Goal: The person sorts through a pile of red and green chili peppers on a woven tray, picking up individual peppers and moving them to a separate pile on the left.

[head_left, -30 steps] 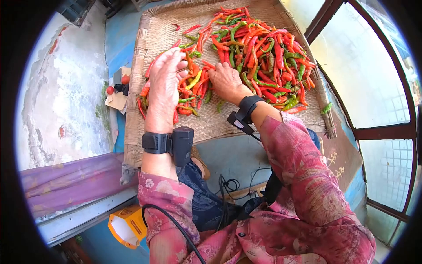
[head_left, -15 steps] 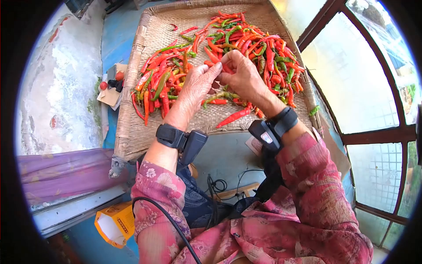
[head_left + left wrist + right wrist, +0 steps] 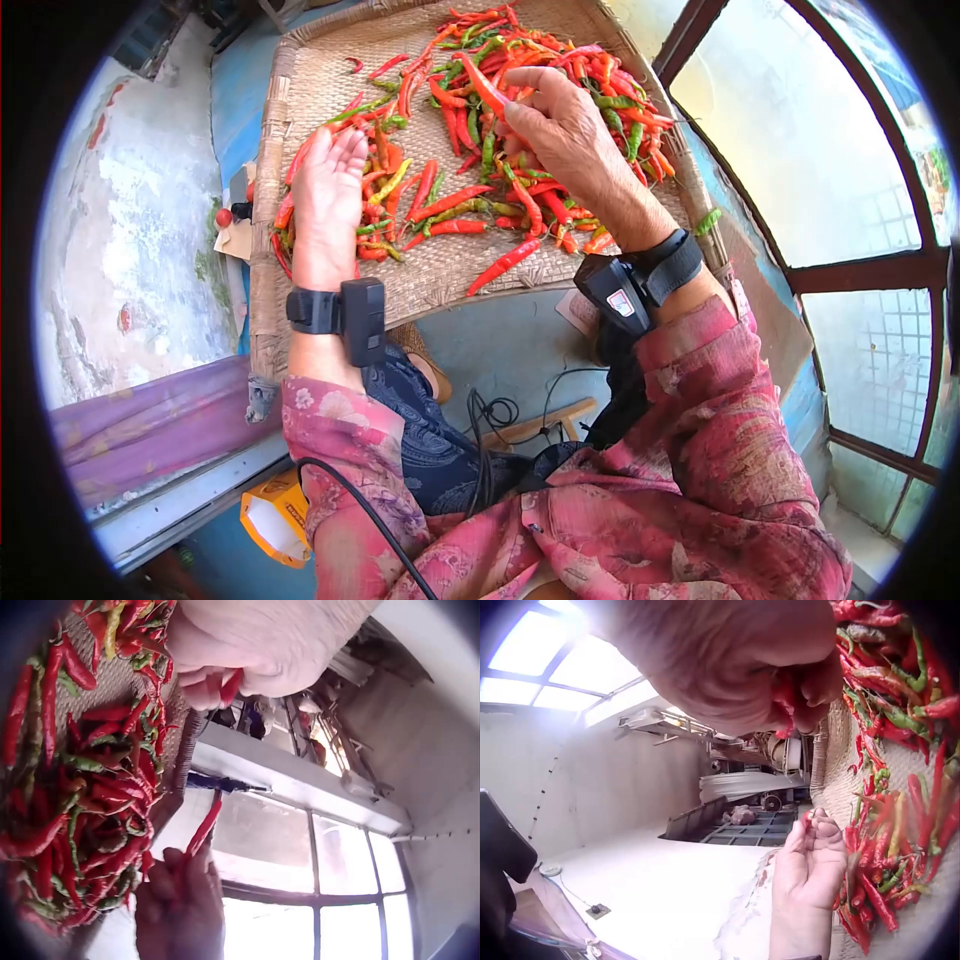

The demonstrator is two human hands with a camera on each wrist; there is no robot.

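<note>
My right hand (image 3: 570, 130) is raised over the larger heap of chili peppers (image 3: 625, 100). It pinches a red chili pepper (image 3: 484, 86) between thumb and fingers, tip pointing up and left. My left hand (image 3: 328, 200) is palm up above the smaller pile of peppers (image 3: 392, 190) on the left. A bit of red pepper (image 3: 231, 687) shows between its thumb and curled fingers in the left wrist view; most of it is hidden. The peppers are mainly red, with some green and yellow, and lie in a woven tray (image 3: 420, 285).
Loose peppers, one a red chili (image 3: 503, 266), lie near the tray's front edge. Framed windows (image 3: 800, 170) stand to the right, a peeling wall (image 3: 140, 220) to the left. Below are black cables (image 3: 490, 410) and a yellow box (image 3: 280, 515).
A second ago my right hand was down in the peppers. Half a second ago both hands met over the tray's middle; they have since parted, the left moving left, the right lifting a red pepper.
</note>
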